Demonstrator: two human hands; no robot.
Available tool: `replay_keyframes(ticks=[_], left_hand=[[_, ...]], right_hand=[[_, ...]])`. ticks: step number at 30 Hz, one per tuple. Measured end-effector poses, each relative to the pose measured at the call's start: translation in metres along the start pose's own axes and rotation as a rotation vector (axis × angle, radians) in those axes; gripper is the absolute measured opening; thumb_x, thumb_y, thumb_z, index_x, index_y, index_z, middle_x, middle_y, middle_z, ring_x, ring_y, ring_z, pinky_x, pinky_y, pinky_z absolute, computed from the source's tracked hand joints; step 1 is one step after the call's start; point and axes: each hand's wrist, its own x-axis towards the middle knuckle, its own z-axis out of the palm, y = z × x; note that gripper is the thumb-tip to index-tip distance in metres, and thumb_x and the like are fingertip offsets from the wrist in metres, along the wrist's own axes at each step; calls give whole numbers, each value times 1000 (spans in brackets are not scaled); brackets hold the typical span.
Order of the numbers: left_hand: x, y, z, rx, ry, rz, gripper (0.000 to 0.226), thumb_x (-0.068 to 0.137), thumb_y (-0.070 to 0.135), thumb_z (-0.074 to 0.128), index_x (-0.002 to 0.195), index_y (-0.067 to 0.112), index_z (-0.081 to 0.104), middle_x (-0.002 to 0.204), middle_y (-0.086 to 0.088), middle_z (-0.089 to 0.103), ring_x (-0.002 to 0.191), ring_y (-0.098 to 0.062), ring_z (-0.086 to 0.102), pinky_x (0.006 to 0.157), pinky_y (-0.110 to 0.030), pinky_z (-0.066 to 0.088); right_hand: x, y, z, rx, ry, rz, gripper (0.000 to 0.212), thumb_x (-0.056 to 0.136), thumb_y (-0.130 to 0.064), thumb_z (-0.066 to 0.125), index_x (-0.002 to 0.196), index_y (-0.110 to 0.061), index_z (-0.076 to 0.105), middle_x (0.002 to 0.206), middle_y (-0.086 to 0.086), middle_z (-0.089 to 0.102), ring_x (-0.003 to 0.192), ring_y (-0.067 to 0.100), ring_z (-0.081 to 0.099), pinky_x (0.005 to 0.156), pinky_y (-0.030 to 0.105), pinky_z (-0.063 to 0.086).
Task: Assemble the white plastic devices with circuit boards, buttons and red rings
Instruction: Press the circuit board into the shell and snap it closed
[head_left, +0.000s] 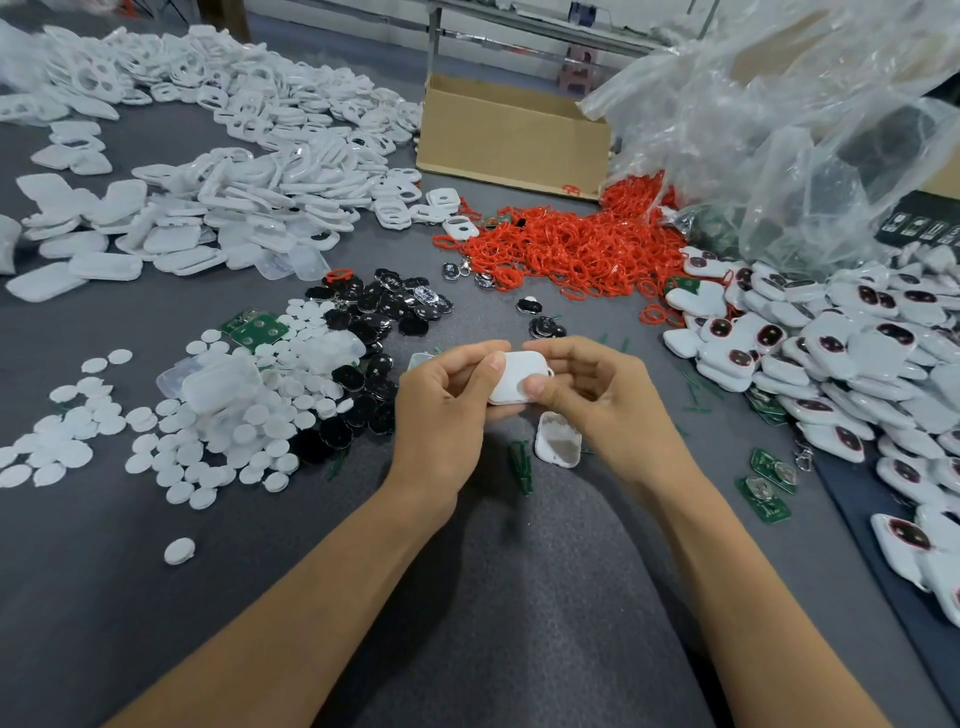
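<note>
Fingers (470, 358) of both hands are curled round one white casing (519, 376), held just above the desk (104, 545) in the middle of the head view. The left hand (447, 400) grips its left end, with the thumb laid on the top face. The right hand (587, 389) pinches its right end, with the thumb tip pressed near the lower edge. The casing shows its plain closed side, with a small loop at its right corner.

The clock positions below take the held casing as the centre. At 5 o'clock, just beside the right hand, an open shell half (558, 441) lies hollow side up on the desk. A few green slivers (521, 462) lie close by at 6. A heap of white discs (234, 431) spreads from 8 to 9. Black buttons (379, 312) are heaped at 10 to 11, touching the discs. Green circuit boards (254, 327) lie at the far edge of the discs at 10, and more of them lie at 4. A tangled heap of red rings (571, 249) sits at 12 to 1. Closed devices (831, 353), white with dark red-rimmed windows, are piled from 2 to 4. Loose white shells (234, 192) cover the desk farther off at 10 to 11. A cardboard box (514, 135) stands at 12 behind the rings. A crumpled clear plastic bag (805, 130) rises at 1 to 2.
</note>
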Motion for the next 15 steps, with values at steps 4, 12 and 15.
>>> replay_keyframes(ticks=[4, 12, 15], left_hand=[[0, 0, 0, -7, -42, -27, 19, 95, 5, 57, 110, 6, 68, 95, -7, 75, 86, -15, 73, 68, -18, 56], [-2, 0, 1, 116, -114, -46, 25, 94, 6, 59, 118, 6, 64, 97, -15, 74, 87, -23, 73, 72, -22, 58], [-3, 1, 1, 67, -123, -81, 22, 96, 7, 56, 116, 3, 64, 92, -17, 74, 77, -25, 74, 68, -23, 59]], right_hand=[[1, 3, -1, -3, 9, -7, 27, 81, 2, 69, 105, -9, 67, 87, 4, 70, 73, 14, 60, 73, 28, 53], [2, 7, -7, 95, 42, 46, 30, 80, 7, 68, 106, -7, 67, 90, 7, 70, 71, 13, 61, 70, 28, 54], [1, 4, -8, 23, 44, -2, 39, 78, 5, 71, 111, -14, 67, 96, 9, 68, 67, 15, 61, 69, 32, 55]])
